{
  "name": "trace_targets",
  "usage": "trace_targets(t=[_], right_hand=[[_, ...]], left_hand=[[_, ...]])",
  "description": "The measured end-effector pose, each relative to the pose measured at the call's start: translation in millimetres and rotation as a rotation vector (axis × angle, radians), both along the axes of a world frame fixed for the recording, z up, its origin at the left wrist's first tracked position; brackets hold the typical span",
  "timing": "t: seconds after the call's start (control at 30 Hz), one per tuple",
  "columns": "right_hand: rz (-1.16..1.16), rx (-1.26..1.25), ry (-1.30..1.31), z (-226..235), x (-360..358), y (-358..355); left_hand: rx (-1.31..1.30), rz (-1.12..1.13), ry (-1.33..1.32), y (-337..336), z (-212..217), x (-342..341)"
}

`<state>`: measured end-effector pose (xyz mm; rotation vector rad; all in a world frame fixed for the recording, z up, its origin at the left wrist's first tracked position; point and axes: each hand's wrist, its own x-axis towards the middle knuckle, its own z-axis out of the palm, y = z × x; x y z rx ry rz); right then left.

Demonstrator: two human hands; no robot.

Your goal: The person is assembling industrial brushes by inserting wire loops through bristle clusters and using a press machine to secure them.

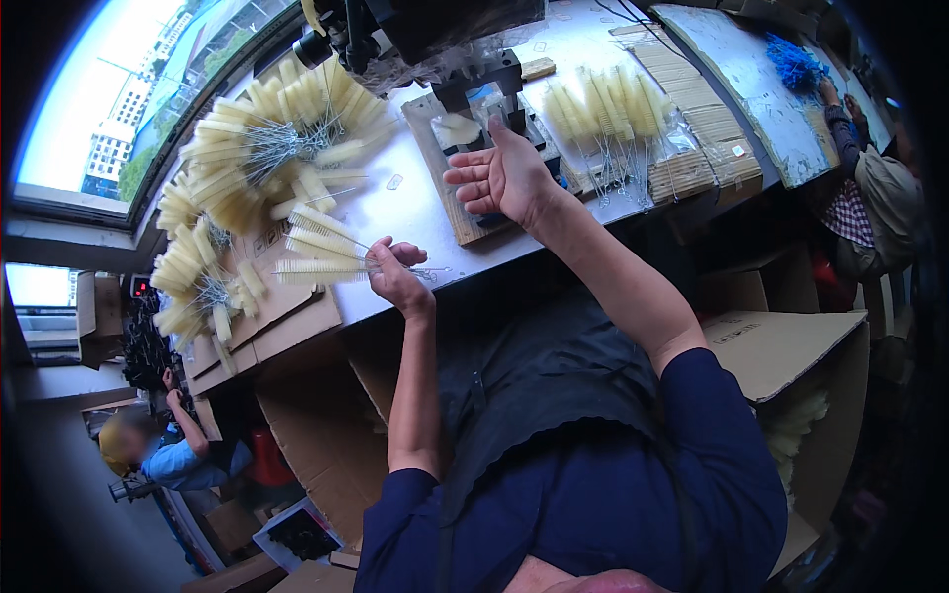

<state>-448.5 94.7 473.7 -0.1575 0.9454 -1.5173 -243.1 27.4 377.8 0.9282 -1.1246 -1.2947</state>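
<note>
My left hand (399, 280) is closed around the wire handles of several bottle brushes (324, 246). Their cream bristle heads fan out to the left, and the looped wire ends stick out on the right. My right hand (509, 180) is open, palm turned up and fingers apart, with nothing visible in it. It hovers in front of a dark metal bench machine (482, 87), which stands on a wooden board (473, 229). A small pale piece (457, 128) beside that hand is too blurred to name.
Big heaps of bottle brushes (232, 138) cover the table's left side, partly on cardboard (282, 331). More brushes (605, 104) lie right of the machine, near stacked cardboard strips (692, 119). Open cartons (791, 346) stand below the table. Co-workers sit at far left (188, 460) and far right (880, 198).
</note>
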Motion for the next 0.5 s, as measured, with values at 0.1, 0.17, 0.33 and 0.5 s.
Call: trace_targets(t=[0.1, 0.17, 0.33, 0.5], right_hand=[[-0.024, -0.019, -0.031, 12.6, 11.2, -0.3], [-0.045, -0.028, -0.038, 12.2, 13.5, -4.4], [-0.142, -0.022, -0.086, 14.0, 26.5, -16.8], [0.025, -0.006, -0.117, -5.2, 36.4, -13.6]], left_hand=[[0.056, 0.016, -0.009, -10.2, -28.3, 2.1], [0.049, 0.015, -0.039, -8.2, -25.6, -1.4], [0.061, -0.004, -0.104, -6.0, -23.6, -3.5], [0.023, -0.031, -0.1, -6.7, -28.6, -2.3]])
